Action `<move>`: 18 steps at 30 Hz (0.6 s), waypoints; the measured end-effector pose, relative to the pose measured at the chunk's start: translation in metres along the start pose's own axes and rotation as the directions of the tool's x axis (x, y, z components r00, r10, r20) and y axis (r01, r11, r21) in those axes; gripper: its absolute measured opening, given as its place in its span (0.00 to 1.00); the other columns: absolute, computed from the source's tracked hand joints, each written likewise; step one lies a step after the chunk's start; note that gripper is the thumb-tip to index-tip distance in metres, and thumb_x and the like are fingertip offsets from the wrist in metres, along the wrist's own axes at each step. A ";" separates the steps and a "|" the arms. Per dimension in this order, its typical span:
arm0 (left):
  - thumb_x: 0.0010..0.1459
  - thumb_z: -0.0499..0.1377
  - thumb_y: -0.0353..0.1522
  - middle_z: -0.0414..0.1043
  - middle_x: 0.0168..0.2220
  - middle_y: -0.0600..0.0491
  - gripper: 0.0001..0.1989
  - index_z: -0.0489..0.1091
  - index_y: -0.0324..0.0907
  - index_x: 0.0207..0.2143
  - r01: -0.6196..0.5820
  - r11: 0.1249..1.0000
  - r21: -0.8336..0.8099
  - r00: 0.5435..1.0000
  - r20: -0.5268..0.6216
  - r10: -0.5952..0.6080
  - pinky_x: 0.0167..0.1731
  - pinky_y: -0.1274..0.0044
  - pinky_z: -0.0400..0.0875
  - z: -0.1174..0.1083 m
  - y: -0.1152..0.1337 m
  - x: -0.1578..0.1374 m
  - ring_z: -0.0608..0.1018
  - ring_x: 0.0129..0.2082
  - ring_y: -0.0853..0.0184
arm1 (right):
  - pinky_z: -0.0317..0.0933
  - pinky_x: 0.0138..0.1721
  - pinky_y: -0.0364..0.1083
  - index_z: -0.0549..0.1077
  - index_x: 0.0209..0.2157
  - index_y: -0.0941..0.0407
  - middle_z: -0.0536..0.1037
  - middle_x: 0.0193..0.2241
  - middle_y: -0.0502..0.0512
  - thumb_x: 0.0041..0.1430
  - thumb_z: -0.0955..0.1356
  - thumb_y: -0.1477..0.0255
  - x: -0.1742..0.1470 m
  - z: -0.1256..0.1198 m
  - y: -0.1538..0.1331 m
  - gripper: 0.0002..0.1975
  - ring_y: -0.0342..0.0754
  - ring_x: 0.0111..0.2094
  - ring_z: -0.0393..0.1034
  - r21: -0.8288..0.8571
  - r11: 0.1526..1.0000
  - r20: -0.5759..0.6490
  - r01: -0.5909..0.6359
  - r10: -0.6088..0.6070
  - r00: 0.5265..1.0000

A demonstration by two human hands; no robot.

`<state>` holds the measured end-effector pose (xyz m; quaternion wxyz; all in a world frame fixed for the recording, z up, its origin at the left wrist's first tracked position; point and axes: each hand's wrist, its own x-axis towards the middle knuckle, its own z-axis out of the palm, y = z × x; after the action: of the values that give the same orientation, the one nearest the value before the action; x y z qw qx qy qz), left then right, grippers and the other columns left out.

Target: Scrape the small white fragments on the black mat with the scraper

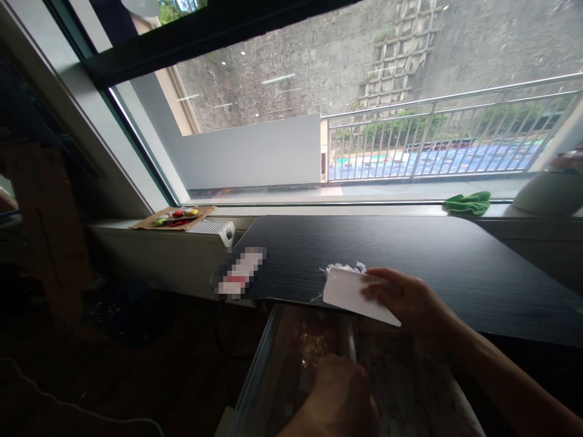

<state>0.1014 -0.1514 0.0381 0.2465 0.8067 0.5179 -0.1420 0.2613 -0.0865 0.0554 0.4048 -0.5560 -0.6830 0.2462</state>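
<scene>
My right hand [403, 297] is closed on the right part of a stiff white card [344, 291]. It holds the card tilted at the front edge of a black table [291, 249]. Small white scraps [348, 267] lie heaped just behind the card. Below the table edge is a clear plastic bin [259, 361], with small pale and shiny bits [314, 346] inside. My left hand [339, 388] is closed at the bin's right rim, its fingers curled and partly hidden in shadow.
A blurred-out, phone-shaped item [241, 273] lies at the table's left end. A white radiator [212, 230] stands left of it, near a cardboard piece [177, 216] with coloured items. On the sill are a green cloth [469, 203] and a pale rounded object [549, 191]. A cable [82, 408] crosses the dark floor.
</scene>
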 end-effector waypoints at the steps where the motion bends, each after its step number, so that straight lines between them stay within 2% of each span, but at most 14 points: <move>1: 0.55 0.54 0.32 0.78 0.39 0.34 0.18 0.77 0.30 0.40 -0.003 1.000 0.006 1.000 0.007 0.003 0.44 0.64 0.70 0.000 0.000 -0.001 0.78 0.43 0.48 | 0.71 0.32 0.47 0.76 0.43 0.55 0.83 0.29 0.55 0.55 0.66 0.63 0.002 -0.002 0.000 0.16 0.52 0.30 0.78 -0.010 1.000 -0.016 0.003 -0.003 1.000; 4: 0.56 0.52 0.33 0.78 0.39 0.34 0.18 0.77 0.30 0.40 0.000 1.000 0.016 0.999 0.034 0.000 0.43 0.64 0.71 0.000 0.001 -0.002 0.78 0.43 0.48 | 0.71 0.35 0.48 0.76 0.43 0.53 0.83 0.30 0.54 0.56 0.65 0.62 0.010 -0.008 0.002 0.16 0.52 0.32 0.78 -0.121 0.992 -0.073 0.018 -0.027 0.997; 8: 0.56 0.52 0.32 0.78 0.40 0.35 0.18 0.77 0.32 0.41 0.008 1.000 0.027 0.999 0.036 -0.009 0.43 0.64 0.71 -0.001 0.002 -0.001 0.78 0.43 0.48 | 0.69 0.32 0.45 0.76 0.42 0.51 0.83 0.28 0.51 0.57 0.65 0.64 0.016 -0.008 0.000 0.13 0.50 0.30 0.77 -0.278 0.958 -0.093 0.069 -0.098 0.991; 12: 0.55 0.53 0.32 0.77 0.40 0.34 0.18 0.77 0.31 0.41 0.008 1.000 0.014 0.999 0.053 -0.009 0.43 0.64 0.71 -0.003 0.002 -0.003 0.78 0.44 0.47 | 0.68 0.31 0.45 0.76 0.41 0.52 0.83 0.27 0.51 0.57 0.64 0.66 0.014 -0.006 -0.005 0.13 0.50 0.30 0.77 -0.253 0.964 -0.069 0.084 -0.105 0.992; 15: 0.56 0.52 0.32 0.77 0.40 0.33 0.18 0.77 0.30 0.41 -0.003 1.000 0.006 1.000 0.024 0.003 0.43 0.64 0.71 -0.002 0.002 -0.004 0.78 0.44 0.47 | 0.68 0.32 0.46 0.76 0.42 0.52 0.83 0.29 0.52 0.57 0.64 0.64 0.013 -0.008 -0.007 0.14 0.51 0.31 0.78 -0.240 0.968 -0.038 0.075 -0.086 0.996; 18: 0.55 0.52 0.32 0.77 0.39 0.34 0.18 0.77 0.32 0.41 0.006 1.000 0.009 1.000 0.019 -0.006 0.43 0.63 0.71 0.002 0.000 -0.001 0.78 0.43 0.48 | 0.69 0.30 0.46 0.77 0.40 0.51 0.83 0.28 0.51 0.56 0.65 0.64 0.013 -0.007 -0.006 0.13 0.51 0.30 0.78 -0.277 0.958 -0.083 0.076 -0.103 0.991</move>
<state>0.1015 -0.1533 0.0367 0.2473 0.8048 0.5175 -0.1528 0.2629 -0.0761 0.0679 0.3675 -0.5862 -0.7145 0.1042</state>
